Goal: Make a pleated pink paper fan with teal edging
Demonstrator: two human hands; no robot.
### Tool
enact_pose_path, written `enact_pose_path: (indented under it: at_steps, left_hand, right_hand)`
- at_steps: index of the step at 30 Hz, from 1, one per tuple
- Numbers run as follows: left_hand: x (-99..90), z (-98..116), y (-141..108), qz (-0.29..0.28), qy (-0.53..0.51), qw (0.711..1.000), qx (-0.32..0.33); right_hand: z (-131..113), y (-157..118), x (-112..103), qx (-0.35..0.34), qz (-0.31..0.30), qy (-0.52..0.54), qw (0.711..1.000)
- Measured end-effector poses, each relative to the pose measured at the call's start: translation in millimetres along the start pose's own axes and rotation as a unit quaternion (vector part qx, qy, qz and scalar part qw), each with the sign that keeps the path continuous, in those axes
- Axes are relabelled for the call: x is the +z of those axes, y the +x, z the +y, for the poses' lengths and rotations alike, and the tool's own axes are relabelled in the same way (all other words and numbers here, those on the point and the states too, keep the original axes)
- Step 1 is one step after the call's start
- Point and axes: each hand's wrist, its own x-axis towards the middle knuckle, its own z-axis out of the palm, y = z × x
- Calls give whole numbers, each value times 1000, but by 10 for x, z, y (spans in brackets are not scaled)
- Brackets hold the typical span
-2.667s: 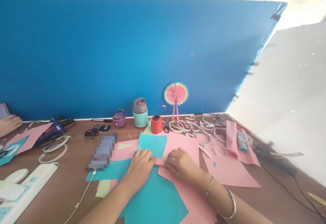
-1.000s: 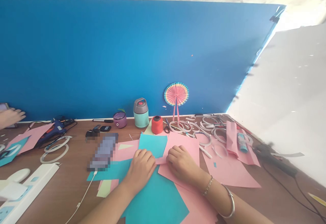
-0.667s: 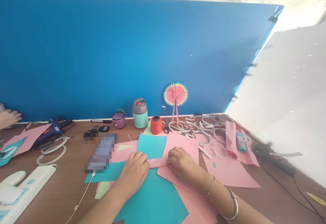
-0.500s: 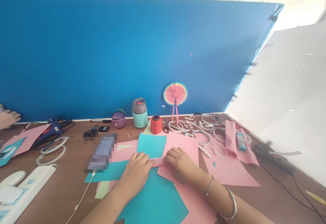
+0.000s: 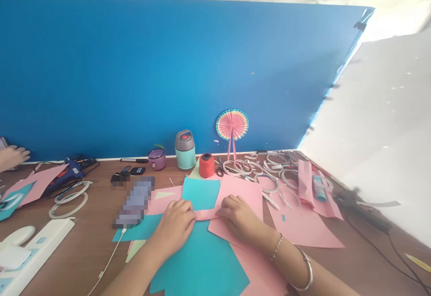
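A narrow pink paper strip (image 5: 206,214) lies crosswise between my hands, over teal paper. My left hand (image 5: 178,224) is closed on the strip's left end, fingers curled down. At the other end my right hand (image 5: 237,217) pinches it, thumb and fingertips together. Beneath both hands spread a large teal sheet (image 5: 205,260) and several pink sheets (image 5: 244,192). A smaller teal piece (image 5: 201,192) lies just beyond the strip. The strip's ends are hidden under my fingers.
A folded paper fan (image 5: 232,125) stands against the blue partition (image 5: 134,76). Nearby are a red thread spool (image 5: 206,165), a teal flask (image 5: 185,150), a purple cup (image 5: 156,158) and scissors (image 5: 220,170). A phone (image 5: 136,201) and power strip (image 5: 40,251) lie left. Another person's hand (image 5: 15,156) shows far left.
My left hand has slid slightly left along the pink strip, baring more of it between my hands. My right hand stays almost where it was.
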Motion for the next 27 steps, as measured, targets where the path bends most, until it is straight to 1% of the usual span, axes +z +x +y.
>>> enact_pose_path:
  at_steps: [4,8,10,12,14,16,21,27]
  left_hand:
    - [-18,-35,21,-20,-79,995,-55]
    - [-22,-52,29,-16,-120,989,-86]
    - [-30,-47,22,-14,-123,989,-80]
    - [-37,-36,10,-13,-114,992,-60]
    - [-36,-26,1,-9,-99,994,-40]
    - [-29,-22,-2,-4,-87,996,-36]
    - [-18,-31,4,-3,-86,994,-66]
    - [-25,-48,28,1,-108,987,-116]
  right_hand:
    - [36,20,54,24,9,18,1000]
    - [50,45,55,33,24,51,998]
    - [37,47,32,39,28,57,997]
    - [16,43,2,38,28,46,998]
    - [-1,36,-30,34,23,27,999]
    - [-9,31,-62,29,11,12,999]
    - [5,34,-95,24,-24,14,999]
    - [15,67,-54,89,7,47,995]
